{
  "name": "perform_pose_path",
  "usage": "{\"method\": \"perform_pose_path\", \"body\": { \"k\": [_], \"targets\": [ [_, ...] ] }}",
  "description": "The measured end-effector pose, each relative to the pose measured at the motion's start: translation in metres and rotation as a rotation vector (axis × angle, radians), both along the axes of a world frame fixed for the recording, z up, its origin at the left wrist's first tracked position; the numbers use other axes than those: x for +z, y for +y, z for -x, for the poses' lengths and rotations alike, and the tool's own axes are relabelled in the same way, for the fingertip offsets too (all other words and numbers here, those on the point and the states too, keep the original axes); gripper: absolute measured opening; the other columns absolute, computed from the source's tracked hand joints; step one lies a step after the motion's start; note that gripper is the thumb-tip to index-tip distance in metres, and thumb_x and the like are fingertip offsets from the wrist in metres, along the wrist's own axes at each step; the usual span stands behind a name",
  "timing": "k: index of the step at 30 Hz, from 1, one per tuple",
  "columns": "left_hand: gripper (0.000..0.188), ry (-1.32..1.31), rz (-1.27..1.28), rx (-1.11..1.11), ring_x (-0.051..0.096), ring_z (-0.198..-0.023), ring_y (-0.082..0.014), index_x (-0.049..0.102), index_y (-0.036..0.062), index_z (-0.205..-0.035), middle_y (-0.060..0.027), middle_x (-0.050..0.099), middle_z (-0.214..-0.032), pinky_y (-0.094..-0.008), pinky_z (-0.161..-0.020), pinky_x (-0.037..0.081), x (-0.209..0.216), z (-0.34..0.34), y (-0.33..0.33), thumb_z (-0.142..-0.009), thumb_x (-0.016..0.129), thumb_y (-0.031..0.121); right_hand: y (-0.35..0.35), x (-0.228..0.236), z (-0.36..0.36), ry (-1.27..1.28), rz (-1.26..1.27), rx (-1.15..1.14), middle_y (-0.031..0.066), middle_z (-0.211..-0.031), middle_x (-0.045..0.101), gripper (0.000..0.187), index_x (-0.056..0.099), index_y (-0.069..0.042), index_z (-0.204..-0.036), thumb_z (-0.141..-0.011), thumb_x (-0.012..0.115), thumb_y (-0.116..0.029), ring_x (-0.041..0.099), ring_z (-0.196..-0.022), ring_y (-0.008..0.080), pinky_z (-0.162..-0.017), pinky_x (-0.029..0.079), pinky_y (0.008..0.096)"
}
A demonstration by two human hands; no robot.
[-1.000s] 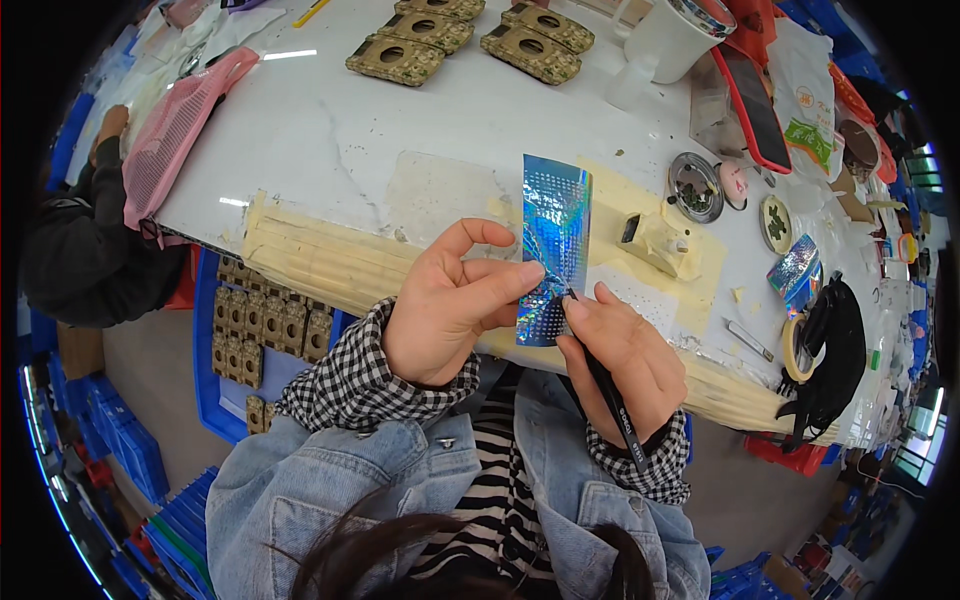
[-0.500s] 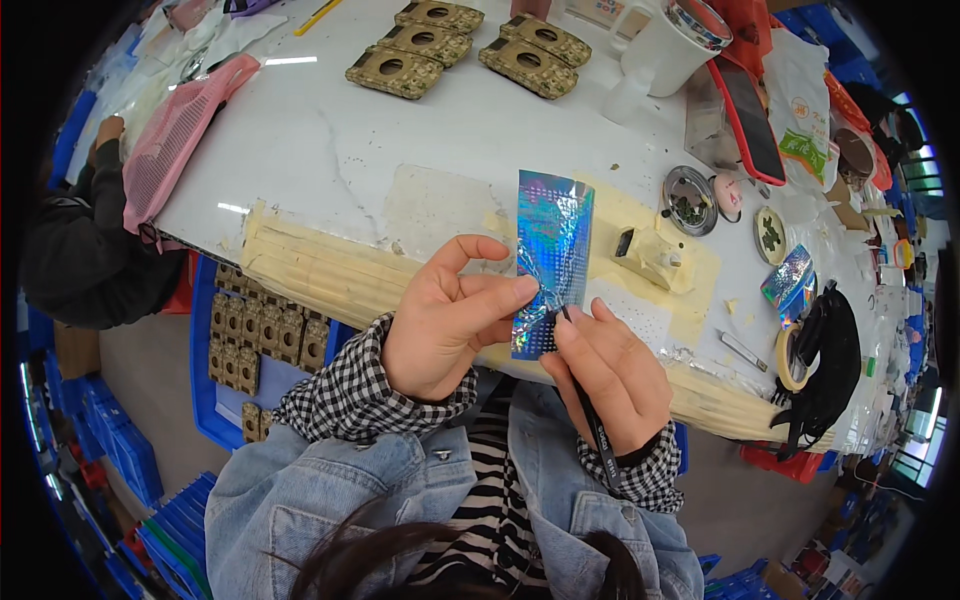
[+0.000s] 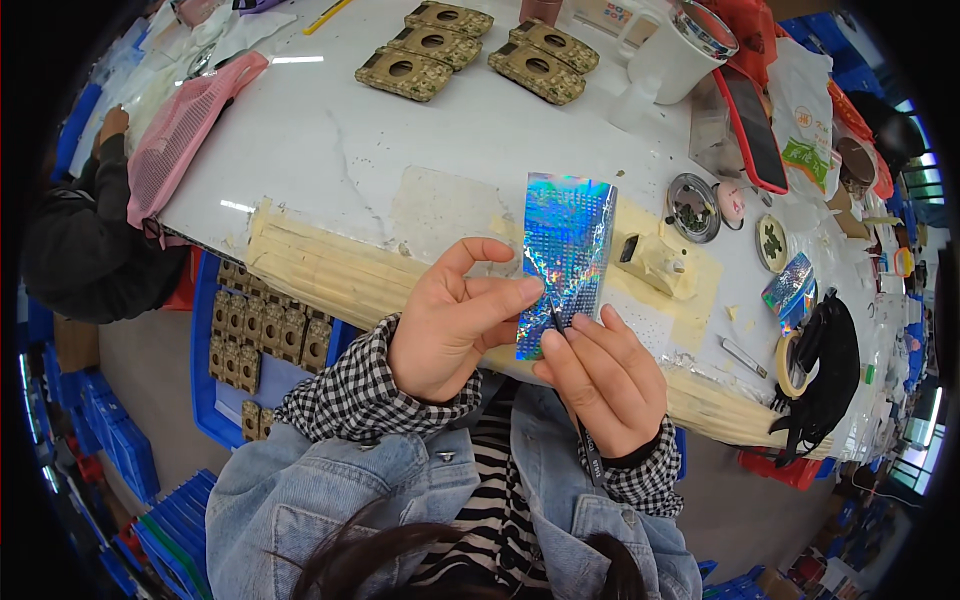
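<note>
Between the thumb and fingers of my left hand (image 3: 440, 325) I pinch a shiny blue holographic sheet (image 3: 570, 215) by its left edge, upright above the table's front edge. My right hand (image 3: 612, 385) is closed around black tweezers (image 3: 594, 467). Their tips touch or nearly touch the sheet's lower middle; whether they grip anything there is too small to tell. Behind the sheet to the right, a block wrapped in yellow tape (image 3: 660, 262) stands on the table.
Camouflage toy tank hulls (image 3: 403, 75) stand at the back; several more fill a blue tray (image 3: 205, 385) below left. On the right lie a round dish (image 3: 693, 208), metal tweezers (image 3: 745, 357), a tape roll (image 3: 792, 370) and a red-cased phone (image 3: 755, 135). A co-worker's sleeve (image 3: 115, 180) shows at left.
The sheet has turned so more of its face shows, its top shifting right. My right hand has moved slightly left and down, with the tweezers now more hidden beneath it. The view has shifted a little.
</note>
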State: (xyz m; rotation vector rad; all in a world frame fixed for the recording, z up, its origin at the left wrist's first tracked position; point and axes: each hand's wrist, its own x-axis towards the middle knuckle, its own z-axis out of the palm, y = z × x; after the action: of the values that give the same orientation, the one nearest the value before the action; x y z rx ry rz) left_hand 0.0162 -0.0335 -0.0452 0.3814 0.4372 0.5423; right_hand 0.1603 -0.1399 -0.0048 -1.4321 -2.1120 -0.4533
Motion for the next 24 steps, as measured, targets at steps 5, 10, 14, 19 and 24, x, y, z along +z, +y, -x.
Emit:
{"method": "perform_pose_path", "body": {
  "k": [5,10,14,19,24],
  "targets": [
    [0.032,0.004,0.001,-0.002,0.066,-0.087,-0.0187,0.04,0.0054,-0.114,-0.0146,0.068,-0.095,-0.0319,-0.075,0.055,0.0011,0.0005,-0.0004,-0.089,0.06,0.002,-0.0007,-0.0008,0.0001,0.001,0.002,0.002,0.0097,-0.088,0.063,0.026,0.069,0.0,-0.099,-0.076,0.075,-0.012,0.066,-0.084,0.0225,-0.08,0.057,0.0385],
    [0.033,0.01,-0.002,-0.001,0.066,-0.087,-0.0186,0.04,0.0053,-0.115,-0.0147,0.068,-0.094,-0.0317,-0.075,0.055,0.001,0.001,-0.0004,-0.089,0.06,0.002,-0.0008,0.0,0.0001,0.02,0.021,0.001,0.0098,-0.09,0.064,0.028,0.069,0.0,-0.099,-0.075,0.075,-0.013,0.065,-0.085,0.0225,-0.081,0.056,0.0392],
    [0.033,-0.007,-0.003,0.001,0.066,-0.087,-0.0185,0.04,0.0051,-0.115,-0.0147,0.068,-0.094,-0.0317,-0.075,0.055,0.0005,0.0011,-0.0008,-0.089,0.06,0.001,-0.0031,0.0013,-0.0017,0.1,0.055,0.009,0.0093,-0.09,0.064,0.031,0.069,0.0,-0.1,-0.073,0.076,-0.013,0.065,-0.087,0.0227,-0.083,0.056,0.0399],
    [0.033,-0.006,-0.013,0.007,0.066,-0.087,-0.0186,0.04,0.0049,-0.115,-0.0149,0.068,-0.094,-0.0317,-0.075,0.055,0.0003,-0.0001,-0.0013,-0.089,0.06,0.001,-0.0056,0.0008,-0.0035,0.178,0.099,0.002,0.0095,-0.092,0.065,0.034,0.068,-0.001,-0.103,-0.072,0.077,-0.012,0.065,-0.09,0.0235,-0.085,0.055,0.0401],
    [0.033,-0.016,-0.038,-0.003,0.067,-0.087,-0.0187,0.04,0.0048,-0.115,-0.0147,0.068,-0.092,-0.0321,-0.075,0.056,-0.0016,0.0015,-0.0012,-0.089,0.059,0.0,-0.0089,0.0021,-0.0033,0.499,0.199,-0.007,0.0121,-0.095,0.066,0.031,0.068,-0.002,-0.105,-0.075,0.074,-0.006,0.064,-0.095,0.0249,-0.092,0.051,0.0422]
  ]
}}
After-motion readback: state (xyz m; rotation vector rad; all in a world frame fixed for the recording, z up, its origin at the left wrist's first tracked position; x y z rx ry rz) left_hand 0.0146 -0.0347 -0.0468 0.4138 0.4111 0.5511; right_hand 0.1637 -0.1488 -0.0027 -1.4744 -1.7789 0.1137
